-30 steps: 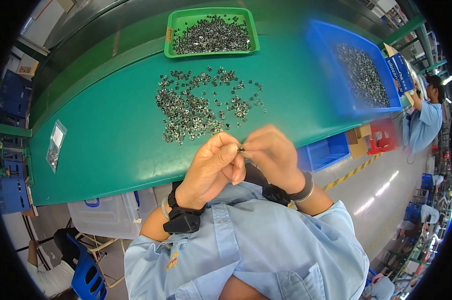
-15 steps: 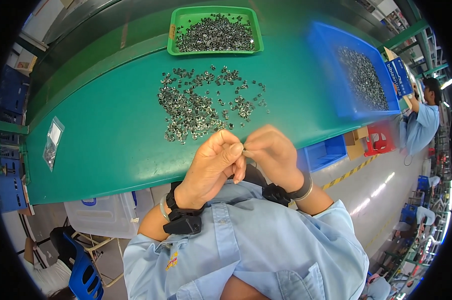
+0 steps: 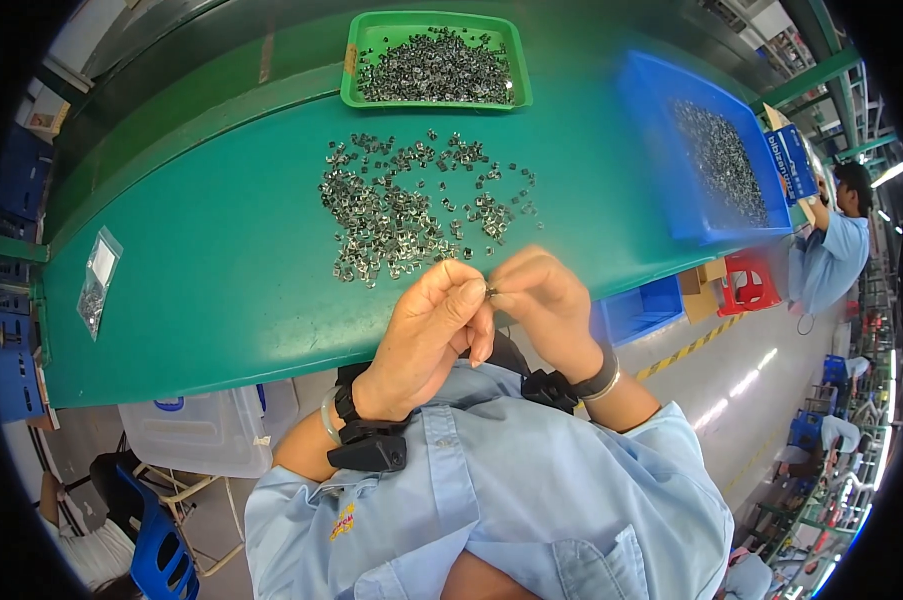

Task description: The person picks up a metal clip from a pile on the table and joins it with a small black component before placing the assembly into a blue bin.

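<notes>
Both hands meet just past the near edge of the green tabletop (image 3: 221, 320). My left hand (image 3: 441, 320) is closed, thumb against forefinger, on a tiny dark part (image 3: 490, 292). The fingers of my right hand (image 3: 544, 300) pinch at that same part from the other side; they cover most of it, so its exact kind does not show. Beyond my hands lies a loose pile of small shiny metal parts (image 3: 386, 225), thinner toward its right side. Behind the pile, a green tray (image 3: 347, 90) holds many similar parts.
At the right stands a blue bin (image 3: 661, 150) with a heap of small metal parts. A clear plastic bag (image 3: 98, 285) lies at the left. Below the table are a clear storage box (image 3: 196, 435), a blue crate (image 3: 641, 310) and a red stool (image 3: 751, 282). A person (image 3: 836, 245) works at far right.
My hands stay together in nearly the same place, the right fingers shifting slightly around the tiny part. The view has turned slightly. The pile looks the same.
</notes>
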Demonstrator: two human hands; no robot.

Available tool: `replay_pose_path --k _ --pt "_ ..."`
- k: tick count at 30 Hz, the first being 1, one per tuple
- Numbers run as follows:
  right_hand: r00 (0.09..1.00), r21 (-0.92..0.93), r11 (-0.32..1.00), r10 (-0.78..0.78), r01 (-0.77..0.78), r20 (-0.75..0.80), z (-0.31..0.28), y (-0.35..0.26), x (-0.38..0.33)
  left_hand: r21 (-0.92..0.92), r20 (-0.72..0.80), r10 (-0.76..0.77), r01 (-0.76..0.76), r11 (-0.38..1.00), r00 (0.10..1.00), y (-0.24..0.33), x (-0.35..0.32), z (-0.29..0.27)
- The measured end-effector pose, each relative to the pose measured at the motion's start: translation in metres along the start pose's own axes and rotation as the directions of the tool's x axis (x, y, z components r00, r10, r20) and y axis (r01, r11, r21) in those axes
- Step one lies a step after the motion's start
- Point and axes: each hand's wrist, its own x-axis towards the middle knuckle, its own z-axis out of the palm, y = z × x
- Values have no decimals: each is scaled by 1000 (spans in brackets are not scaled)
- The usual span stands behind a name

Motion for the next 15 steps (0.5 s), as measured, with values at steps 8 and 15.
replay_pose_path --k 8,15 --pt "986 -64 984 165 -165 -6 -30 -24 84 41 -63 35 -32 999 997 5 1 -10" --pt "995 -364 931 50 -14 88 -59 -15 175 -68 -41 39 -42 997 998 7 3 -17"
